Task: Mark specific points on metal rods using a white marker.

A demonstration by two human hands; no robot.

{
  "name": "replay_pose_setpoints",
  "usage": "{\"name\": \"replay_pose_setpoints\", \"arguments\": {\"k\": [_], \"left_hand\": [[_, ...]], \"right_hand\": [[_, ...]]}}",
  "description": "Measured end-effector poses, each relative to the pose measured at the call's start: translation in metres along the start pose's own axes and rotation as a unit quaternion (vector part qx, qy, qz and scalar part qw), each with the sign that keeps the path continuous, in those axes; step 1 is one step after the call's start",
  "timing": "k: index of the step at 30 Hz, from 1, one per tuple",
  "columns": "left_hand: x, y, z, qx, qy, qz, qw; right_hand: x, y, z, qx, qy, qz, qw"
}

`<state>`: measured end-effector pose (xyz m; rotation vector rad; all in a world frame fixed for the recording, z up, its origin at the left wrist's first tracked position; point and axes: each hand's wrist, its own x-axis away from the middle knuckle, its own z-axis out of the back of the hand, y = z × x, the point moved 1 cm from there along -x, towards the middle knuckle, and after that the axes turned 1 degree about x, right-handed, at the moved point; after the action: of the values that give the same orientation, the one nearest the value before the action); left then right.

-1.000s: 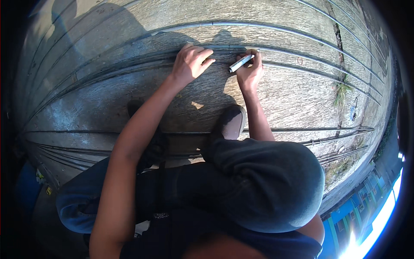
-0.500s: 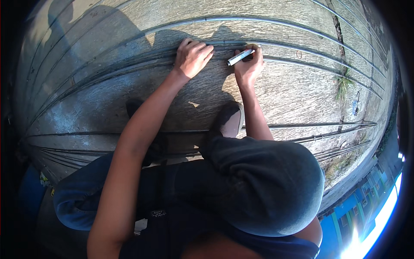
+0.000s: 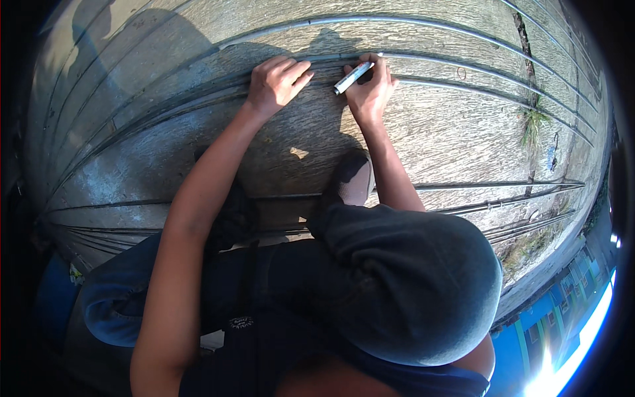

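Observation:
Several long, thin metal rods run side by side over rough concrete. My left hand (image 3: 276, 85) is closed, its fingers curled over one metal rod (image 3: 340, 57) of the upper group. To its right, my right hand (image 3: 372, 96) grips a white marker pen (image 3: 352, 79) with a dark end. The pen lies slantwise across the fingers, and the fingertips are at the same rod. Whether the pen's tip touches the metal is hard to make out. A lower rod (image 3: 436, 83) passes by the right hand, and another rod (image 3: 370, 19) lies farther off.
My shoe (image 3: 354, 175) stands on the concrete (image 3: 436, 145) below the right hand. More rods (image 3: 476, 186) cross near my legs. Grass (image 3: 533, 124) grows from a crack at the right. A small reddish ring (image 3: 462, 73) lies between two rods.
Both hands have shifted a little left and upward in the picture, along with the marker pen. The left hand has moved slightly farther from the right. Their grips look the same.

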<state>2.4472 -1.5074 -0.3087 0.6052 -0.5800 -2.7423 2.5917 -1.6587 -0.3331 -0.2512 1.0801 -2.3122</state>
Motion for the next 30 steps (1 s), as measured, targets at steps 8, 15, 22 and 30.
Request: {"name": "replay_pose_setpoints", "arguments": {"k": [8,15,22,30], "left_hand": [[-0.006,0.006,-0.009,-0.001,-0.001,-0.007,1.0],[-0.005,0.005,-0.013,-0.002,-0.003,-0.001,1.0],[-0.004,0.004,-0.015,-0.009,-0.001,0.001,1.0],[-0.005,0.005,-0.015,-0.01,0.01,-0.009,1.0]], "right_hand": [[0.003,0.0,-0.01,0.012,0.008,0.038,0.999],[0.005,0.004,-0.017,-0.02,0.026,0.076,0.997],[0.006,0.009,-0.022,-0.046,0.04,0.084,0.995],[0.007,0.011,-0.024,-0.037,0.047,0.09,0.994]]}}
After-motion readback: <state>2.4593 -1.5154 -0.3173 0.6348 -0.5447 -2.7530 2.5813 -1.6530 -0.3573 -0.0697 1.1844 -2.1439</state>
